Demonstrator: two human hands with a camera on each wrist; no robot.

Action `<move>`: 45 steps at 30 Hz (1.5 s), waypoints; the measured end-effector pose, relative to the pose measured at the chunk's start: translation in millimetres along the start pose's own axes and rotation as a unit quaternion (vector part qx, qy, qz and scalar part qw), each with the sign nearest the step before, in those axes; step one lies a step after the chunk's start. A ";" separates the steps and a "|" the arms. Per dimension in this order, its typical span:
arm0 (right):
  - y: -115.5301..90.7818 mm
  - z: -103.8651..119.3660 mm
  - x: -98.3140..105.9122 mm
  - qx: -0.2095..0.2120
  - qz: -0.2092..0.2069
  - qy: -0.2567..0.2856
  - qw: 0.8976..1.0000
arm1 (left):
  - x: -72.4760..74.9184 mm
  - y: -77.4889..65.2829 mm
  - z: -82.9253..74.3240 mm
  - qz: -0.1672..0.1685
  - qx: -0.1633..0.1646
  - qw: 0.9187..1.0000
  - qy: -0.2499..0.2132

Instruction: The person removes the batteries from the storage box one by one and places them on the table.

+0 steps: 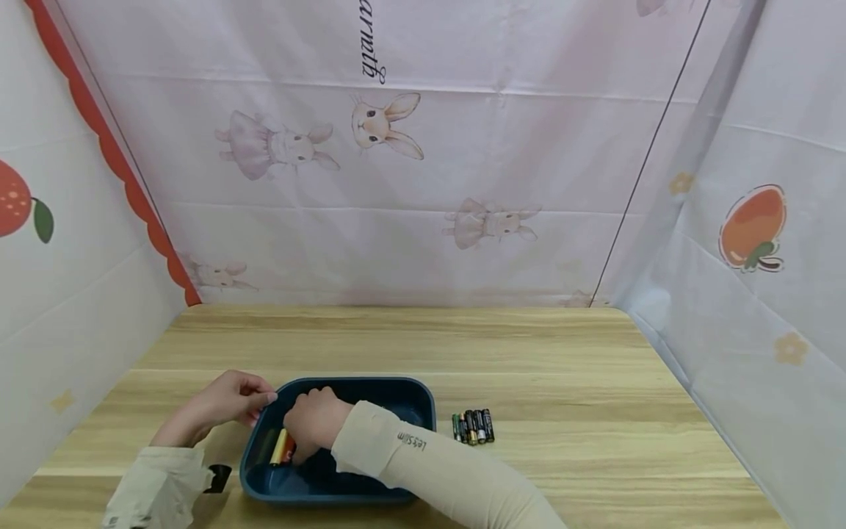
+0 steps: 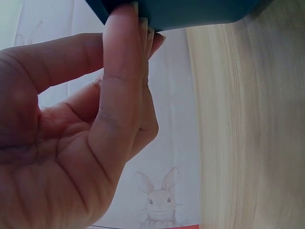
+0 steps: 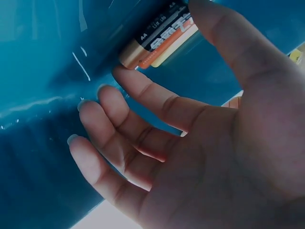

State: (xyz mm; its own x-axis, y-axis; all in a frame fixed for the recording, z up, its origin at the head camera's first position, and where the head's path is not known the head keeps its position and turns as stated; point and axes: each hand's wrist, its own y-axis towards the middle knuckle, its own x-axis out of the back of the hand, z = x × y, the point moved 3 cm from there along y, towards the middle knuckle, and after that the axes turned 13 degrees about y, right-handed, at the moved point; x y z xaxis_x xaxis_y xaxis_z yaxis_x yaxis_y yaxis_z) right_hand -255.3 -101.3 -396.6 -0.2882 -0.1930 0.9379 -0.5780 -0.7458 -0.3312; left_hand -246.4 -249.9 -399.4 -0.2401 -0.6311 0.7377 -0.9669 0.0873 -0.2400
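Note:
A dark blue tray (image 1: 344,499) stands on the wooden table. My left hand (image 1: 228,404) pinches its rim at the far left corner; in the left wrist view the thumb (image 2: 121,52) and fingertips meet at the tray's wall. My right hand (image 1: 316,422) reaches inside the tray, palm hidden in the head view. In the right wrist view its thumb and index finger (image 3: 143,86) are at opposite ends of a black AA battery (image 3: 162,28) with a copper end. An orange battery (image 3: 174,43) and a yellow one (image 3: 174,50) lie alongside it.
Several batteries (image 1: 473,426) lie in a neat row on the table, right of the tray. Printed cloth walls (image 1: 423,242) enclose the table (image 1: 595,382) at the back and both sides. My right forearm (image 1: 456,470) crosses the tray's near right side.

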 end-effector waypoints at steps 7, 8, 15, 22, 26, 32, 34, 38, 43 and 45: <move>2.1 0.4 -2.5 0.005 -0.005 -0.013 1.000 | -0.6 -0.1 -0.9 -0.002 -0.001 1.000 0.002; 2.0 0.2 -2.5 0.006 -0.005 -0.012 1.000 | -0.6 -0.3 -1.3 -0.003 -0.002 1.000 0.003; 0.6 -0.2 -1.5 0.009 -0.001 -0.019 1.000 | 0.2 -0.3 -2.5 -0.006 -0.001 1.000 0.007; -1.8 -1.6 0.3 0.010 -0.005 -0.034 0.999 | 1.5 0.6 -2.9 -0.007 -0.001 1.000 0.007; -4.0 -4.5 1.9 0.015 -0.012 -0.046 0.999 | 2.3 0.3 -3.7 -0.006 -0.006 1.000 0.005; -8.6 -11.6 5.8 0.035 -0.009 -0.052 0.998 | 2.1 1.5 -2.1 0.000 -0.007 1.000 -0.002; -10.5 -13.6 7.3 0.039 -0.008 -0.052 0.998 | 2.1 1.6 -1.6 0.002 -0.011 1.000 -0.002; -14.1 -16.3 10.2 0.043 -0.003 -0.050 0.998 | 1.8 1.3 -0.8 0.003 -0.004 1.000 -0.005; -17.9 -19.2 12.7 0.049 0.003 -0.044 0.998 | 1.6 -0.5 -0.3 0.009 0.000 1.000 -0.006; -19.3 -20.5 13.2 0.052 0.005 -0.038 0.998 | 1.8 -0.8 -0.3 0.006 -0.003 1.000 -0.003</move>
State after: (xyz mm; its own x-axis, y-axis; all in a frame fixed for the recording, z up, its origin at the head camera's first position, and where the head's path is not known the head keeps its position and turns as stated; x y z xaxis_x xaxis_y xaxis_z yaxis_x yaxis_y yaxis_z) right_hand -263.6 -76.4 -379.9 -0.2326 -0.2468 0.9408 -0.4911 -0.8051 -0.3326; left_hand -246.1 -250.9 -397.7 -0.2514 -0.6348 0.7307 -0.9643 0.0991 -0.2456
